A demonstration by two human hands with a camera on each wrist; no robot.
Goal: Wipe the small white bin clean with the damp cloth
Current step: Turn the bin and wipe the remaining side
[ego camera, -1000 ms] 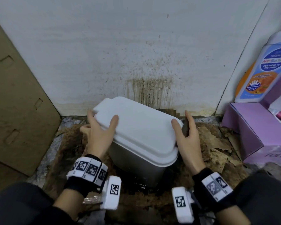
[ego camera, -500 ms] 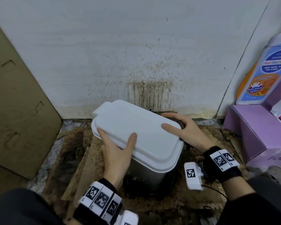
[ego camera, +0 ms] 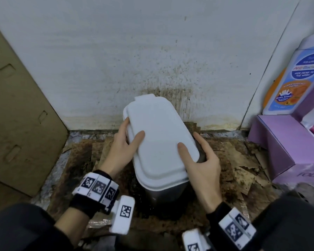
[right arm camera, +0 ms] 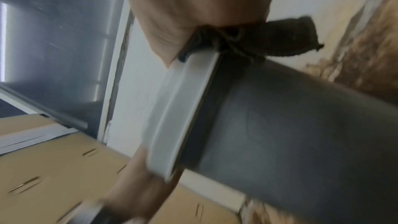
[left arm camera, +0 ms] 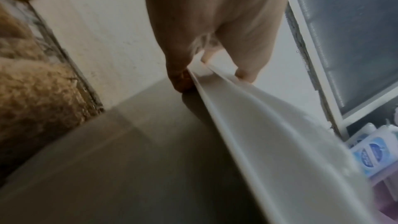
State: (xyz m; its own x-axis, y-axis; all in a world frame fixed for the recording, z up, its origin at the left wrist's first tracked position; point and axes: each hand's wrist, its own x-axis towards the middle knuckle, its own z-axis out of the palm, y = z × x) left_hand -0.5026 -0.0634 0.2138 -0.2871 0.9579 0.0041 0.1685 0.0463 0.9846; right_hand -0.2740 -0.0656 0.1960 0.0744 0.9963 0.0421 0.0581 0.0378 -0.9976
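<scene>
From the head camera, the small bin [ego camera: 163,192], grey-walled under a white lid [ego camera: 158,142], stands on stained, torn cardboard [ego camera: 243,165] near the spattered wall [ego camera: 134,51]. The left hand [ego camera: 122,151] clasps the lid's edge at nine o'clock, thumb on top. The right hand [ego camera: 201,163] grips the three o'clock edge, thumb on the lid, pinning a dark cloth [ego camera: 199,151] against the side. A soap bottle [ego camera: 294,77] and purple box [ego camera: 279,142] sit at two o'clock (both well apart from the bin).

From the left wrist, the left hand [left arm camera: 215,23] has fingers [left arm camera: 178,67] under the lid's rim [left arm camera: 247,117] and thumb above.

From the right wrist, the right hand [right arm camera: 193,6] presses the bunched cloth [right arm camera: 280,38] onto the lid's rim [right arm camera: 178,108]; the picture is blurred.
</scene>
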